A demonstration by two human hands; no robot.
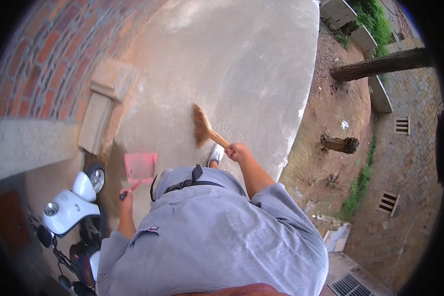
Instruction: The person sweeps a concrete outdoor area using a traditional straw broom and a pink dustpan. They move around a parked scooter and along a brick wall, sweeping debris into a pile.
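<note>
Right fingers [236, 151] are grasping a straw broom [201, 127], left fingers [126, 196] a pink dustpan [140, 166]; concrete pavement [232, 59] is stretching ahead of both, a brick wall [47, 59] rising ahead-left.

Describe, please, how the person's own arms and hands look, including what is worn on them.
Both forearms are bare below the loose, short grey-blue sleeves of the shirt. The left hand and the right hand show no gloves; finer details are too small to tell.
</note>
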